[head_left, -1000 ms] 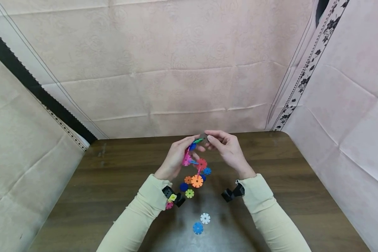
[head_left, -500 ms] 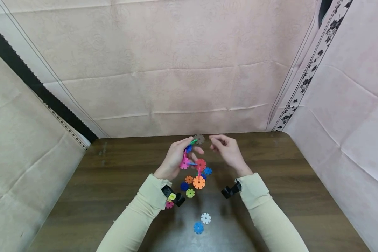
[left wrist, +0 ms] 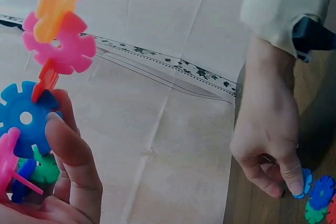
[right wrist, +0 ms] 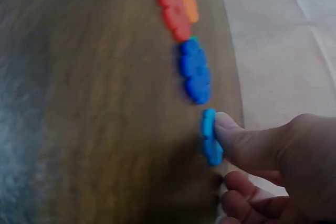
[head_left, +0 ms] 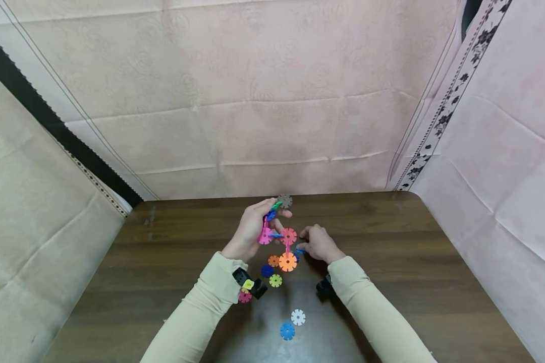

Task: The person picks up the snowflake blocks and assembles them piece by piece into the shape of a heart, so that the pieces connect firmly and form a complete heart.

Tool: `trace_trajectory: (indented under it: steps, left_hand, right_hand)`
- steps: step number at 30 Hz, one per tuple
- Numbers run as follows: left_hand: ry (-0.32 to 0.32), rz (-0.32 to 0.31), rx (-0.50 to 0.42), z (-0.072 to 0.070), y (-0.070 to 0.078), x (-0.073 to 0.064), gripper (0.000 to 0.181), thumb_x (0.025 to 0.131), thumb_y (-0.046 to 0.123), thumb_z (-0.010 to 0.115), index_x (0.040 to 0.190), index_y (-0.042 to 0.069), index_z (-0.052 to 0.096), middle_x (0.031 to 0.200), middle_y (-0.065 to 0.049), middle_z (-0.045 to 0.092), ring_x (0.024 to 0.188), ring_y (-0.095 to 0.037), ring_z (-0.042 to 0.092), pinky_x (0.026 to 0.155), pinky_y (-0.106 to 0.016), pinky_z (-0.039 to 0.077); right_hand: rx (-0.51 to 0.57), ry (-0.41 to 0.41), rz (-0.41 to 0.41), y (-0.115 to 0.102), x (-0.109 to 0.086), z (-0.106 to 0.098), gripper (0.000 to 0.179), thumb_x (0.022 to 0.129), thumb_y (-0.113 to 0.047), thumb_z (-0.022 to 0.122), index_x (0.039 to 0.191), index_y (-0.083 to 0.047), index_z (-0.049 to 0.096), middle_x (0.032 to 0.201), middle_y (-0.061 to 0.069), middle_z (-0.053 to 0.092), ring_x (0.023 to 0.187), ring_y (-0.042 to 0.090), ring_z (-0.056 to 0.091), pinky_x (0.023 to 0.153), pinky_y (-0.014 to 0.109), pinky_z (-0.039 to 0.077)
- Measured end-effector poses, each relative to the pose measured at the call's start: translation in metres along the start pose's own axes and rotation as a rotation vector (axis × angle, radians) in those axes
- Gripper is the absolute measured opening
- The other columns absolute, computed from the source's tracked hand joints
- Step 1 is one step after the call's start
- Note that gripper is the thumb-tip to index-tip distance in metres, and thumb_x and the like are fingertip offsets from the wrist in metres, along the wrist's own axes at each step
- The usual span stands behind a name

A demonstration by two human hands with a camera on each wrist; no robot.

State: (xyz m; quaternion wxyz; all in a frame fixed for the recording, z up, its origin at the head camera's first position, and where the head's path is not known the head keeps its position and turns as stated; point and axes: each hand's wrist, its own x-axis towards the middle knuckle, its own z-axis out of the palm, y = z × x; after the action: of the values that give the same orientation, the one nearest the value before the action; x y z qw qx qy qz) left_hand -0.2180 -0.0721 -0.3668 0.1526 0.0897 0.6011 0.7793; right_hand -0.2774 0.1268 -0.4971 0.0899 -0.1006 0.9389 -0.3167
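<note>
My left hand [head_left: 250,229] grips a chain of interlocked notched plastic discs above the table. Its parts include a grey disc [head_left: 284,201] at the far end, a pink disc [head_left: 265,236], a red disc [head_left: 289,236] and an orange disc [head_left: 288,261] at the near end. In the left wrist view a blue disc [left wrist: 23,119] of the chain touches my fingertips. Down at the tabletop, my right hand [head_left: 321,244] pinches a light blue disc [right wrist: 209,137], tilted on edge, between thumb and fingers. Beside it lies a dark blue disc [right wrist: 195,72].
Loose discs lie on the wooden table [head_left: 186,282]: a small orange one [head_left: 273,260], a lime one [head_left: 275,280], a white one [head_left: 298,317] and a blue one [head_left: 287,331] nearer me. A pink disc [head_left: 244,296] is partly behind my left wrist camera. Cloth walls [head_left: 272,126] border the table.
My right hand has let go of the grey disc, which stays on the chain, and come down towards me to pinch the light blue disc. My left hand has barely moved.
</note>
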Motion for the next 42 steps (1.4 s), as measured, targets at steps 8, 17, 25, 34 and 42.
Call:
trace_trajectory:
  steps: [8, 17, 25, 34, 42]
  left_hand:
    - [0.010, 0.019, 0.008, -0.002, 0.000, 0.001, 0.034, 0.106, 0.027, 0.038, 0.123, 0.005, 0.059, 0.097, -0.014, 0.065, 0.056, -0.013, 0.061, 0.049, -0.028, 0.052]
    - [0.028, 0.018, -0.015, 0.000, 0.003, 0.000, 0.034, 0.107, 0.027, 0.036, 0.113, 0.002, 0.058, 0.085, -0.006, 0.064, 0.056, -0.011, 0.062, 0.049, -0.028, 0.053]
    - [0.039, 0.017, 0.007, 0.000, 0.003, -0.001, 0.048, 0.100, 0.045, 0.049, 0.103, -0.002, 0.057, 0.075, -0.004, 0.062, 0.052, -0.012, 0.061, 0.048, -0.028, 0.053]
    - [0.041, 0.022, 0.088, -0.001, 0.004, -0.002, 0.044, 0.097, 0.045, 0.055, 0.109, 0.003, 0.060, 0.093, -0.012, 0.064, 0.056, -0.014, 0.062, 0.053, -0.030, 0.054]
    - [0.026, 0.019, 0.139, 0.001, 0.004, -0.003, 0.044, 0.098, 0.046, 0.053, 0.113, 0.006, 0.064, 0.094, -0.015, 0.067, 0.057, -0.014, 0.063, 0.054, -0.029, 0.055]
  right_hand:
    - [0.004, -0.007, 0.010, 0.007, 0.004, 0.002, 0.019, 0.088, -0.022, 0.074, 0.093, -0.005, 0.068, 0.089, 0.005, 0.062, 0.078, 0.018, 0.056, 0.071, 0.033, 0.051]
    - [-0.014, -0.062, 0.023, 0.005, 0.001, -0.004, 0.024, 0.086, -0.018, 0.076, 0.102, -0.003, 0.066, 0.088, 0.005, 0.059, 0.078, 0.018, 0.055, 0.075, 0.034, 0.051]
    - [0.155, -0.013, -0.004, 0.013, -0.003, -0.008, 0.014, 0.093, -0.021, 0.067, 0.092, -0.007, 0.068, 0.082, 0.003, 0.061, 0.071, 0.017, 0.055, 0.065, 0.031, 0.048]
    - [0.510, 0.209, -0.151, -0.005, -0.020, -0.043, 0.021, 0.099, -0.018, 0.057, 0.113, -0.004, 0.065, 0.092, 0.013, 0.066, 0.084, 0.031, 0.065, 0.072, 0.040, 0.056]
    - [0.735, 0.427, -0.368, -0.037, -0.038, -0.074, 0.025, 0.093, -0.014, 0.065, 0.114, -0.001, 0.066, 0.097, 0.017, 0.072, 0.079, 0.015, 0.070, 0.078, 0.034, 0.057]
